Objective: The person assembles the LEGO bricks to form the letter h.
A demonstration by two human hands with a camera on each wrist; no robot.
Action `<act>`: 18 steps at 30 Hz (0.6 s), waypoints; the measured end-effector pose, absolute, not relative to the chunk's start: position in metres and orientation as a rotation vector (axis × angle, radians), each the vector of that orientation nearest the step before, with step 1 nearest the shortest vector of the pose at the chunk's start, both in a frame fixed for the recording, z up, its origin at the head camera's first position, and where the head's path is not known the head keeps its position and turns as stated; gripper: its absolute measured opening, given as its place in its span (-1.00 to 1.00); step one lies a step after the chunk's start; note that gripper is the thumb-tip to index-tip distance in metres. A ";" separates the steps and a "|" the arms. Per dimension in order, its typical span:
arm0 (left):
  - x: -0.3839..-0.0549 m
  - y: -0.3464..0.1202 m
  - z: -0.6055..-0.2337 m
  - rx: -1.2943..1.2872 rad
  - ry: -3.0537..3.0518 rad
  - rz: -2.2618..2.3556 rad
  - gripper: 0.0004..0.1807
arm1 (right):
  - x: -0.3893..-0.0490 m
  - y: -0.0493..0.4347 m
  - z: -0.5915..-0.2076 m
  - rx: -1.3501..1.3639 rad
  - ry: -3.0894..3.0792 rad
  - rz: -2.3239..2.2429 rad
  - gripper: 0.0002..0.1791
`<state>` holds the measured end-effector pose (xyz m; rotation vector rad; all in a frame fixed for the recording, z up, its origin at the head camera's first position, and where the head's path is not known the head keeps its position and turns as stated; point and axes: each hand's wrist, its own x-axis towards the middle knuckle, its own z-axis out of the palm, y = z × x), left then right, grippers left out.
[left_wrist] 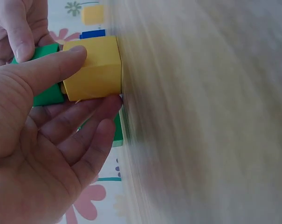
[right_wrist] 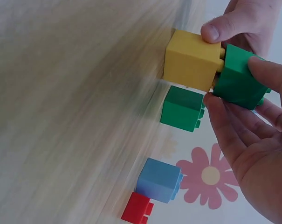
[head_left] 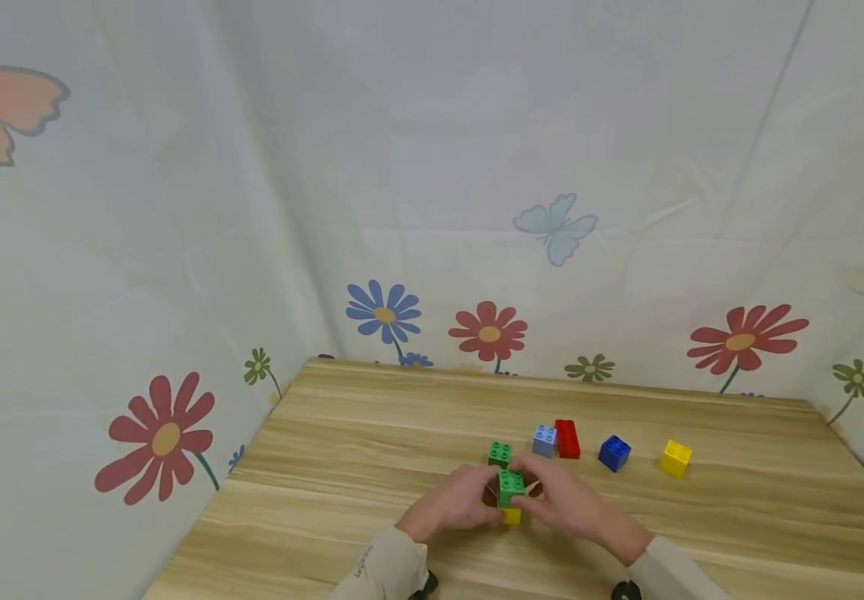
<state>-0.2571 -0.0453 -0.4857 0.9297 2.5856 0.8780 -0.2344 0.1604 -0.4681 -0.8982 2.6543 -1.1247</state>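
My left hand pinches a yellow toy building block low at the table, thumb on one side and fingers on the other. Right above it, my right hand grips a bright green block between thumb and fingers. In the right wrist view, the yellow block's studs show in a narrow gap under the green one, which sits slightly tilted. Just behind the two hands, a second green block stands on the table; its lower part is hidden in the head view.
Beyond my right hand stand a light blue block and, close beside it, a longer red block. Farther right are a dark blue block and another yellow block. A flower-printed curtain hangs behind the wooden table.
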 end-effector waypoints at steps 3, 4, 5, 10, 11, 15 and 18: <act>-0.257 -0.045 -0.486 0.929 2.584 0.863 -0.67 | -0.235 0.162 -0.469 -0.893 2.628 -1.149 -0.61; -0.258 -0.045 -0.487 0.929 2.579 0.867 -0.68 | -0.235 0.162 -0.469 -0.899 2.625 -1.157 -0.61; -0.258 -0.045 -0.487 0.934 2.577 0.874 -0.68 | -0.235 0.162 -0.469 -0.901 2.620 -1.164 -0.61; -0.257 -0.046 -0.487 0.933 2.557 0.917 -0.68 | -0.236 0.162 -0.470 -0.923 2.606 -1.186 -0.63; -0.257 -0.046 -0.487 0.930 2.558 0.920 -0.68 | -0.236 0.162 -0.471 -0.920 2.606 -1.185 -0.63; -0.257 -0.045 -0.487 0.909 2.559 0.920 -0.67 | -0.237 0.163 -0.472 -0.923 2.601 -1.191 -0.61; -0.257 -0.045 -0.487 0.910 2.572 0.906 -0.67 | -0.238 0.165 -0.473 -0.934 2.588 -1.199 -0.58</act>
